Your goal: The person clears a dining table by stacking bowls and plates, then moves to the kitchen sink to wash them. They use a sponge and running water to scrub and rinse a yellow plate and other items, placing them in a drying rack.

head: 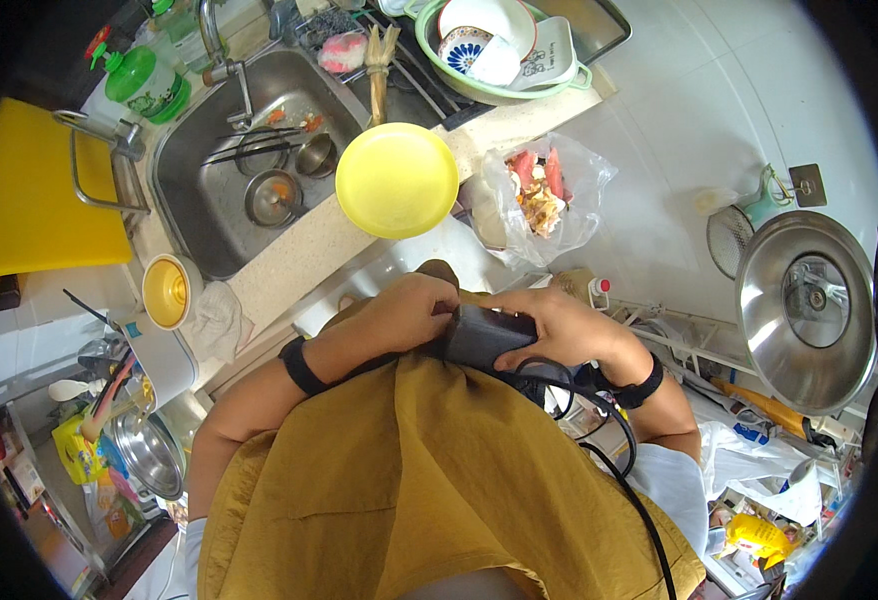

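At my waist, in front of a mustard-brown apron (349,465), sits a black box-like case (490,334). My right hand (563,326) wraps around its right end, with thumb and fingers spread along opposite edges. The curled fingers of my left hand (418,311) close at the case's left end; the picture does not settle whether brown cloth is pinched there too. Black cables (619,427) loop out beside my right wrist and run down over the apron. Both wrists wear black bands. Just beyond my hands, a yellow plate (397,180) rests at the counter's edge.
A steel sink (206,202) at upper left contains ladles and chopsticks. Right of the plate sits a clear plastic bag (581,202) of food scraps. A green basin (476,88) of dishes stands behind. On the right wall hangs a steel bowl (761,330); a yellow cutting board (49,202) stands left.
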Demonstrator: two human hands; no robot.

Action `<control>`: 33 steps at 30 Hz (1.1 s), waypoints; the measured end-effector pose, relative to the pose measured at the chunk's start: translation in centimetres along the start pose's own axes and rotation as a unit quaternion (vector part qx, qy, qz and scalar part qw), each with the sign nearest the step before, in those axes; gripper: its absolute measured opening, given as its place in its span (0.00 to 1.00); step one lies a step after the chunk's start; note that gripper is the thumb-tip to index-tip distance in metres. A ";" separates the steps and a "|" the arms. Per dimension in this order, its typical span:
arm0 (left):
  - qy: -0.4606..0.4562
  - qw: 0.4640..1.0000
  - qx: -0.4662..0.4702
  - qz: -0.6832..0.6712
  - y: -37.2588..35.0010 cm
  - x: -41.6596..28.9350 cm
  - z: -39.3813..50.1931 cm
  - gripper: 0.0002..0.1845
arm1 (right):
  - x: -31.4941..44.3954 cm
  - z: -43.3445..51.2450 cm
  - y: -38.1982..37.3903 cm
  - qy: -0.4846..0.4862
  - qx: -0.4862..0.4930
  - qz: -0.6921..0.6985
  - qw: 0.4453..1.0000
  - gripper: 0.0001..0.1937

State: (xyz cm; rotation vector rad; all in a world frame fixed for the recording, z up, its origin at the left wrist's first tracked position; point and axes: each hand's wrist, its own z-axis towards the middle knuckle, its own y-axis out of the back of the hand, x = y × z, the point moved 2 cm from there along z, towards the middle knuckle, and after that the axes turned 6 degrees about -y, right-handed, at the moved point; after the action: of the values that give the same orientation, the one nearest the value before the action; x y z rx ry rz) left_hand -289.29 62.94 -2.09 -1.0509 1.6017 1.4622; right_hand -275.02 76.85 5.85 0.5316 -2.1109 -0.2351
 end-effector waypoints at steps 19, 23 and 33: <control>0.028 0.999 -0.035 -0.006 0.5 -0.4 -0.1 0.05 | 1.1 1.0 -4.8 -0.062 -0.085 -0.441 0.891 0.26; 0.016 0.999 -0.047 0.001 0.3 -0.9 -0.1 0.05 | 1.3 2.3 -6.4 -0.131 -0.082 -0.467 0.871 0.27; -0.072 0.996 0.010 0.059 0.4 -1.1 -1.1 0.09 | 1.4 0.1 -1.4 -0.121 0.056 -0.202 0.970 0.39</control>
State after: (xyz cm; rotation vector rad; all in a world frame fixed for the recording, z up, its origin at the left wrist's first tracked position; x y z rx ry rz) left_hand -289.14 61.99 -0.84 -0.8318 1.5946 1.5583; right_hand -275.38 74.95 6.36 1.0486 -2.2427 -0.4317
